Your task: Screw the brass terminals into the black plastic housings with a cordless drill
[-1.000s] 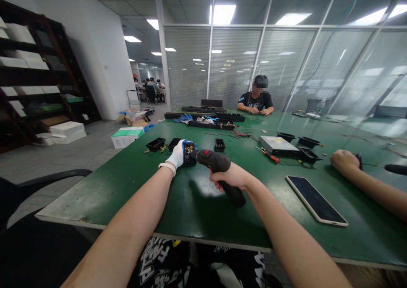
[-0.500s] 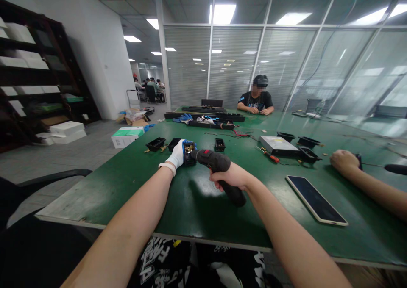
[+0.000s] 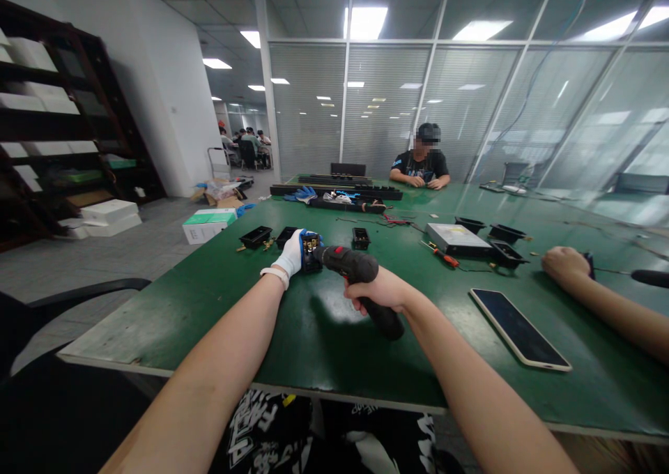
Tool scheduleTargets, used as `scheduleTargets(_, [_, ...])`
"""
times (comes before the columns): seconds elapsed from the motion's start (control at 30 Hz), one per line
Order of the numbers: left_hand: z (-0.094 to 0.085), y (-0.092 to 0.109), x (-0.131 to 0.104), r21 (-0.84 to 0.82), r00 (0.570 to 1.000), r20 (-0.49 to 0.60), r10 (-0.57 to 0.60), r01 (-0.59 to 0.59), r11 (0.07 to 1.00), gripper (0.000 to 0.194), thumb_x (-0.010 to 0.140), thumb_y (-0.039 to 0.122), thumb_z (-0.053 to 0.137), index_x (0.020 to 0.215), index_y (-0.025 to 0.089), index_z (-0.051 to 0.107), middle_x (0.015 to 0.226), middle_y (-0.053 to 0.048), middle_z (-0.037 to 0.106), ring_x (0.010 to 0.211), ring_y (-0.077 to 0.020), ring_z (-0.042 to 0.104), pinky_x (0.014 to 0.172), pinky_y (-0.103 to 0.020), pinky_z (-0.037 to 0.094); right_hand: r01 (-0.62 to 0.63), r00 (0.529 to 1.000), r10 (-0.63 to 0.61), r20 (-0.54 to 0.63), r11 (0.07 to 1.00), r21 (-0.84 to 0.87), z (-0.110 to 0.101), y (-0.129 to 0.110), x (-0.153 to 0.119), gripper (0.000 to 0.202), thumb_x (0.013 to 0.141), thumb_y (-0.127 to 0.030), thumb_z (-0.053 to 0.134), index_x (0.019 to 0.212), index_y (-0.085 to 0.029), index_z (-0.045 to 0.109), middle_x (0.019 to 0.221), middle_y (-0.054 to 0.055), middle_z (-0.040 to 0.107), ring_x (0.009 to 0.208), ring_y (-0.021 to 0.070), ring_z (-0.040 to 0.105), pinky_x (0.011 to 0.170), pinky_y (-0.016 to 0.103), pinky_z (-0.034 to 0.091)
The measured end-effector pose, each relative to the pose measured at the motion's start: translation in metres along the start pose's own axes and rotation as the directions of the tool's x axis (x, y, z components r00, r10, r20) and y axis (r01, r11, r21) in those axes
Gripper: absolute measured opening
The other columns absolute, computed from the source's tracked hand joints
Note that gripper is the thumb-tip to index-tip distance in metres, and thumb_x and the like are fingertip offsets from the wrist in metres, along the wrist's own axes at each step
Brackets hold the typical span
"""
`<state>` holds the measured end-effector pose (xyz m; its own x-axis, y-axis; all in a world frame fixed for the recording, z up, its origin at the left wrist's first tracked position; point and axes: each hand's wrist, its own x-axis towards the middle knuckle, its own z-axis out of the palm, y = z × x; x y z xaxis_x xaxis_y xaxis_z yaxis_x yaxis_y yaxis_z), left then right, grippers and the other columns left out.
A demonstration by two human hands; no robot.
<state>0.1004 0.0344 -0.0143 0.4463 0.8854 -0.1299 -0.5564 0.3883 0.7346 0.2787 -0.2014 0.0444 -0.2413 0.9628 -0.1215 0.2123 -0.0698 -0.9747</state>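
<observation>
The gloved left hand [image 3: 293, 254] is closed around the left side of a black block [image 3: 312, 259] with brass bits inside, toward the left of the green table [image 3: 219, 320]; from here I can't tell whether the block rests on it. The right hand [image 3: 380, 291] grips the drill [image 3: 358, 265] by its handle, nose at the block; contact is hidden. I'd judge the block light, stiff and a little slick, best held by its outer walls, clear of the brass. The drill looks heavier, best held high on the handle.
</observation>
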Motion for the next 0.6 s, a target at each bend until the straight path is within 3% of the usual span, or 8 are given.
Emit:
scheduleTargets(0.23, [0.0001, 0.0004, 0.0006, 0.001, 1.000, -0.002, 0.001, -0.001, 1.000, 0.036, 0.102, 0.030, 0.050, 0.099, 0.011, 0.080, 0.068, -0.013, 0.075, 0.058, -0.0268, 0.073, 0.065, -0.036, 0.064, -0.004, 1.000, 0.004, 0.008, 1.000, -0.004, -0.0018, 0.0031, 0.0013, 0.018, 0.068, -0.016, 0.076, 0.079, -0.022, 0.062, 0.059, -0.001, 0.069, 0.050, 0.0162, 0.061, 0.048, 0.027, 0.054])
scheduleTargets(0.6, [-0.0002, 0.0003, -0.0005, 0.007, 1.000, -0.009, 0.013, -0.013, 1.000, 0.034, 0.103, 0.030, 0.050, 0.095, 0.013, 0.078, 0.067, -0.011, 0.074, 0.058, -0.0253, 0.072, 0.064, -0.034, 0.063, -0.007, 1.000, 0.007, 0.000, 1.000, -0.006, -0.0006, -0.0006, -0.0007, 0.019, 0.067, -0.019, 0.077, 0.077, -0.022, 0.061, 0.058, -0.001, 0.069, 0.049, 0.0159, 0.060, 0.047, 0.027, 0.052])
